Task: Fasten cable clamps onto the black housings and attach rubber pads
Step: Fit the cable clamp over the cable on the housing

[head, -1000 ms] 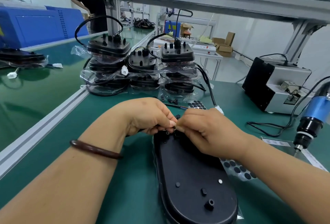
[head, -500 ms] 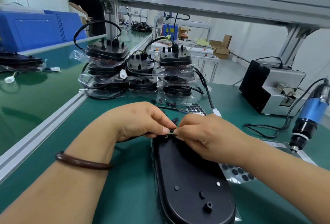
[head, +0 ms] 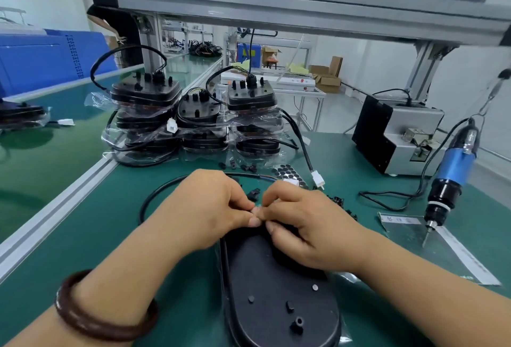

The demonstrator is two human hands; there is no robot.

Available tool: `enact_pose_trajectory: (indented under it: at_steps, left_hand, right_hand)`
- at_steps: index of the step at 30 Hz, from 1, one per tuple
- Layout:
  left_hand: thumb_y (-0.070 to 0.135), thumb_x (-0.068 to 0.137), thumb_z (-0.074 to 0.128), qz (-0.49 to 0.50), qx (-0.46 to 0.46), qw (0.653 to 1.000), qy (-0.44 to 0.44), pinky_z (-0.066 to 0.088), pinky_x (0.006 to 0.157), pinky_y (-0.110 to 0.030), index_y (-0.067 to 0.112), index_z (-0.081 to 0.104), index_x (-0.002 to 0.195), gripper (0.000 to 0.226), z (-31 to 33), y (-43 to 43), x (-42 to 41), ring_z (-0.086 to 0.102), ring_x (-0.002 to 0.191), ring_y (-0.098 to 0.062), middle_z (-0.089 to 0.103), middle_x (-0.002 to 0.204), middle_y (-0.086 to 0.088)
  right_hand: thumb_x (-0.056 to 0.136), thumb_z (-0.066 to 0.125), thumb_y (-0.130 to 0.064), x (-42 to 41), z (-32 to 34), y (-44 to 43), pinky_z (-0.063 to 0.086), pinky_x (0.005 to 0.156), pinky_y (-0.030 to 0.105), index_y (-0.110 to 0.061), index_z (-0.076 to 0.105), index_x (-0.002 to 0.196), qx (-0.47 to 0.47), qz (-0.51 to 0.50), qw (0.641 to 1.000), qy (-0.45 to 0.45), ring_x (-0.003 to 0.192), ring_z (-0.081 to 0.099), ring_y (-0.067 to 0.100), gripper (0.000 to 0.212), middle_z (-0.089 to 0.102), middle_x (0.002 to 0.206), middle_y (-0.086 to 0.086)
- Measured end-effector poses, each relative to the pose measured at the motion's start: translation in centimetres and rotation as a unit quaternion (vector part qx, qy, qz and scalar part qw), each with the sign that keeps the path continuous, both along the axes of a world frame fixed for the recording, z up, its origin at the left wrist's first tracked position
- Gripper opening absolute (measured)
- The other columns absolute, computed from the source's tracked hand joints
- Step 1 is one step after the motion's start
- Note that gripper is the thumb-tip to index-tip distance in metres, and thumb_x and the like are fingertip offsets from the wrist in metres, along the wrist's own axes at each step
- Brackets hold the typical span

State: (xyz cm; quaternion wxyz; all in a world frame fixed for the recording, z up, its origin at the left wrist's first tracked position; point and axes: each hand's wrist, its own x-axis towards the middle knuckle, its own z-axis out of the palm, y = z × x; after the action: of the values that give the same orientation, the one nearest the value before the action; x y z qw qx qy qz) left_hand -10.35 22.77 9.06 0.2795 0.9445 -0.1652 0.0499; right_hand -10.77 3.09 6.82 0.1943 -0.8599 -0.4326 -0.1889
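Head view: our left hand (head: pixel 210 205) and right hand (head: pixel 307 225) curl and touch each other over the far end of the black housing (head: pixel 276 299), which lies on the green table (head: pixel 171 277) before us; we cannot tell whether they grip anything.

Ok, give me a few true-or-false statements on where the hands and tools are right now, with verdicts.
1. The left hand and right hand meet fingertip to fingertip at the housing's far end. True.
2. The right hand holds the screwdriver. False: it hangs untouched at the right.
3. A bracelet sits on the left wrist. True.
4. The pad sheet lies on the housing. False: it lies on the mat beyond the hands.
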Motion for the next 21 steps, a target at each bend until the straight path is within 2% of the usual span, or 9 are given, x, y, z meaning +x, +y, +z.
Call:
enact_pose_trajectory:
  at_steps: [3, 6, 8, 11, 13, 15, 17, 18, 21]
  left_hand:
    - [0.044, 0.069, 0.079, 0.007, 0.005, 1.0, -0.012, 0.047, 0.064, -0.023, 0.041, 0.074, 0.082, 0.014, -0.5, 0.0, 0.0, 0.057, 0.065, -0.001, 0.065, 0.067, 0.014]
    - [0.046, 0.07, 0.078, 0.017, 0.017, 0.999, -0.042, 0.041, 0.06, -0.02, 0.036, 0.075, 0.086, 0.019, -1.1, 0.0, 0.0, 0.054, 0.063, 0.0, 0.06, 0.064, 0.017]
    - [0.047, 0.069, 0.079, 0.017, 0.012, 0.998, -0.055, 0.044, 0.063, -0.02, 0.034, 0.075, 0.087, 0.022, -1.3, 0.0, 0.0, 0.056, 0.066, 0.0, 0.059, 0.064, 0.019]
    - [0.048, 0.067, 0.08, 0.015, -0.005, 0.999, -0.048, 0.047, 0.064, -0.021, 0.035, 0.075, 0.086, 0.023, -1.5, 0.3, 0.2, 0.057, 0.067, 0.001, 0.06, 0.064, 0.02]
    - [0.048, 0.067, 0.08, 0.018, -0.012, 0.999, -0.039, 0.05, 0.067, -0.026, 0.037, 0.075, 0.084, 0.021, -1.5, 0.4, 0.3, 0.059, 0.067, 0.0, 0.063, 0.066, 0.018]
    - [0.048, 0.066, 0.08, 0.018, -0.012, 0.999, -0.034, 0.051, 0.069, -0.027, 0.037, 0.075, 0.082, 0.02, -1.4, 0.4, 0.3, 0.059, 0.067, 0.0, 0.064, 0.066, 0.018]
    - [0.047, 0.067, 0.08, 0.019, -0.013, 0.999, -0.031, 0.051, 0.07, -0.025, 0.037, 0.075, 0.083, 0.02, -1.4, 0.2, 0.3, 0.059, 0.068, 0.001, 0.063, 0.066, 0.019]
    - [0.047, 0.067, 0.08, 0.02, -0.011, 0.999, -0.03, 0.05, 0.071, -0.025, 0.036, 0.075, 0.084, 0.021, -1.3, 0.2, 0.2, 0.059, 0.069, 0.002, 0.063, 0.067, 0.02]
    - [0.047, 0.068, 0.079, 0.019, -0.005, 1.0, -0.025, 0.05, 0.072, -0.024, 0.035, 0.076, 0.088, 0.023, -1.2, 0.1, 0.1, 0.059, 0.072, 0.001, 0.062, 0.07, 0.019]
  right_hand:
    - [0.088, 0.051, -0.018, -0.1, -0.5, -0.1, 0.053, 0.074, 0.031, -0.007, 0.073, 0.105, 0.074, 0.004, 0.997, 0.003, 0.081, 0.064, 0.016, 0.029, 0.066, 0.095, 0.003]
    - [0.088, 0.056, -0.016, 0.0, -0.8, 0.0, 0.051, 0.077, 0.022, -0.009, 0.068, 0.103, 0.153, -0.024, 0.987, 0.041, 0.083, 0.063, 0.007, 0.021, 0.067, 0.091, -0.003]
    - [0.088, 0.058, -0.018, -0.1, -0.2, -0.1, 0.051, 0.079, 0.017, -0.012, 0.066, 0.104, 0.231, -0.045, 0.968, 0.083, 0.086, 0.065, 0.003, 0.02, 0.068, 0.094, -0.008]
    - [0.087, 0.056, -0.032, -0.3, 2.6, -2.1, 0.054, 0.075, 0.018, -0.021, 0.065, 0.104, 0.344, -0.097, 0.933, 0.043, 0.085, 0.067, 0.006, 0.022, 0.068, 0.09, -0.008]
    - [0.087, 0.058, -0.033, -0.3, 4.9, -5.4, 0.056, 0.07, 0.02, -0.028, 0.065, 0.098, 0.458, -0.15, 0.876, -0.008, 0.079, 0.07, 0.012, 0.014, 0.07, 0.085, -0.003]
    - [0.086, 0.061, -0.028, -0.4, 6.3, -9.9, 0.053, 0.06, 0.021, -0.029, 0.063, 0.088, 0.603, -0.223, 0.764, -0.052, 0.064, 0.066, 0.011, 0.003, 0.066, 0.072, -0.004]
    - [0.082, 0.059, -0.03, -0.4, 5.8, -14.3, 0.042, 0.057, 0.024, -0.03, 0.057, 0.08, 0.681, -0.33, 0.652, -0.055, 0.055, 0.052, 0.006, 0.004, 0.056, 0.066, -0.011]
    - [0.081, 0.058, -0.033, -0.3, 5.0, -16.2, 0.039, 0.06, 0.027, -0.03, 0.053, 0.077, 0.685, -0.379, 0.622, -0.027, 0.055, 0.047, 0.006, 0.007, 0.051, 0.068, -0.011]
    - [0.084, 0.055, -0.039, 0.4, 2.1, -18.7, 0.039, 0.063, 0.032, -0.028, 0.048, 0.076, 0.671, -0.438, 0.585, 0.122, 0.059, 0.041, 0.01, 0.015, 0.045, 0.071, -0.006]
